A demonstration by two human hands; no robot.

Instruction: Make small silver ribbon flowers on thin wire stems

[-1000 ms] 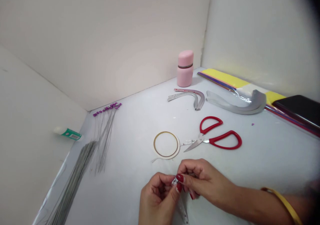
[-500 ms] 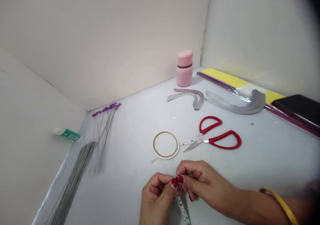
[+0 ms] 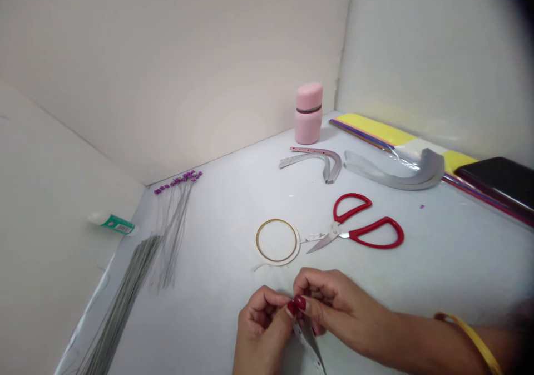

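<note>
My left hand [image 3: 267,325] and my right hand [image 3: 334,305] meet at the near edge of the view, thumbs and forefingers pinched tip to tip. Between them they grip the upper end of a narrow patterned paper strip [image 3: 309,346], which slants down out of view. The pinched end itself is hidden behind the fingertips. Just beyond my hands lies a thin ring-shaped roll of tape [image 3: 295,245], flat on the table. Right of it rest scissors [image 3: 335,230] with red handles, blades slightly apart, a short piece of strip by the blades.
Purple-tipped wires [image 3: 177,181] and a thick bundle of grey wires [image 3: 125,302] lie left, near a green-labelled tube [image 3: 119,225]. A pink flask [image 3: 308,113] stands at the back. Folded strips [image 3: 331,166], a clear-wrapped strip bundle [image 3: 392,180] and a dark phone-like object [image 3: 498,180] lie right.
The strip below my fingers has twisted, and its lower end has swung slightly right. My hands keep their pinch, shifting very little. Everything else stays in place.
</note>
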